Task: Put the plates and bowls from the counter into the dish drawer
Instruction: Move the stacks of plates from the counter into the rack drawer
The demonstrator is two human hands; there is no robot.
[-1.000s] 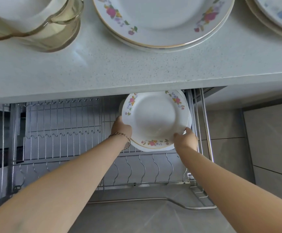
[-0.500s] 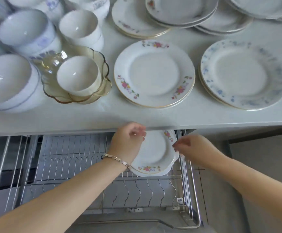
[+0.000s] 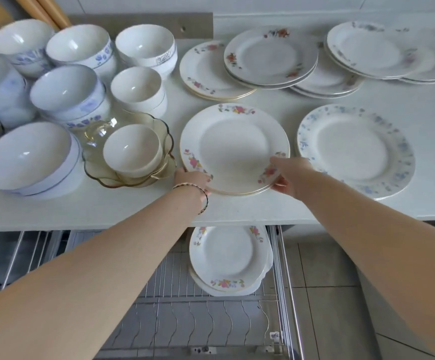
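The white round china plate [image 3: 234, 149] at the pale grey bench's [image 3: 81, 211] front edge has pink flowers and a gold rim. The white round plate to its right [image 3: 355, 152] has blue sprigs. The scalloped glass bowl [image 3: 93, 149] is amber.

On the bench [image 3: 55, 211], bowls [image 3: 63, 87] fill the left half. Right of them, near the front edge, a small bowl [image 3: 130, 149] sits in a shallow dish [image 3: 94, 141]. Next right lies the front plate stack [image 3: 233, 149], with the left hand [image 3: 191, 179] and right hand [image 3: 289, 178] gripping its near rim. Another plate stack [image 3: 354, 149] lies further right. Overlapping rear plate stacks [image 3: 270, 57] line the back. Below the front edge, drawer plates [image 3: 228, 258] stand at the right end of the dish drawer [image 3: 211, 320].
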